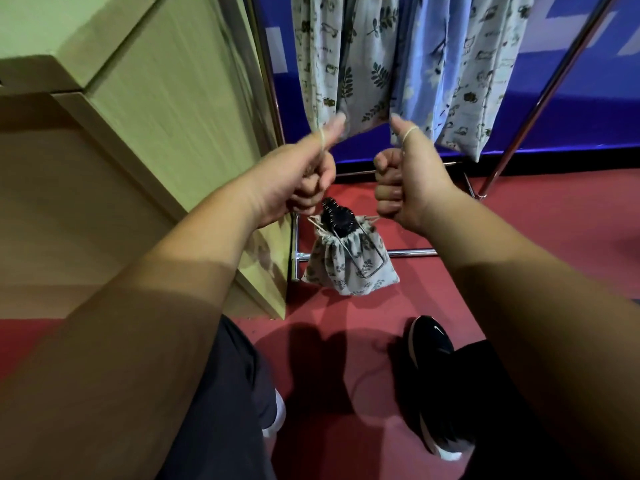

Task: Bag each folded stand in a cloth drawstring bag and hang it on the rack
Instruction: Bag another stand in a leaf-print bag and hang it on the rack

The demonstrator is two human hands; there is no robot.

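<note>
Hanging between the two hands around the middle of the frame is a small leaf-print drawstring bag (346,271), up off the red floor (519,237). The black folded stand (337,220) is inside, but its top pokes out of the gathered mouth, and a wire loop (369,263) of it sits outside the cloth on the front.

Left hand (301,181) is a bit motion-blurred, but the grip is a fist: fingers curled in, thumb sticking up, with the drawstring (410,133) looped over the thumb. Right hand (405,188) mirrors it, fingers curled tight, thumb up, cord round the thumb too. The cord comes out of each fist's underside to its side of the bag's mouth.

Behind the hands, across the top of the frame, is a chrome rack (540,95), with a leaf-print bag (346,64) and a blue printed bag (467,64) hanging side by side. Both thumbs sit right at the bottom edge of those. A pale wood cabinet (173,116) fills the upper left, just beside the rack's left pole. A black sneaker (431,344) is on the floor at the lower right.
</note>
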